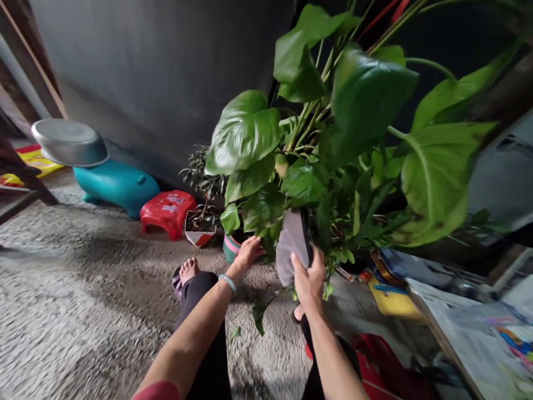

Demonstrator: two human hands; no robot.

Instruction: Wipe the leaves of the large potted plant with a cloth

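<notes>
My right hand (309, 278) is closed around a grey, shoe-shaped thing (289, 250) with a dark edge, thumb on its near face. It is held upright against the lower leaves of a large leafy plant (245, 133). My left hand (249, 251), a pale bangle (229, 283) on its wrist, is at the rim of a green flowerpot (230, 249) with a pink band. Its fingers appear bent over the rim, partly hidden by leaves. A loose dark leaf (259, 318) lies on the ground between my feet.
To the left are a small potted plant (200, 233), a red stool (169, 211) and a teal animal-shaped seat (116, 183) bearing a metal basin (70, 141). A dark wall (175, 72) stands behind. At right are a cluttered table (470, 328) and a red object (383, 361).
</notes>
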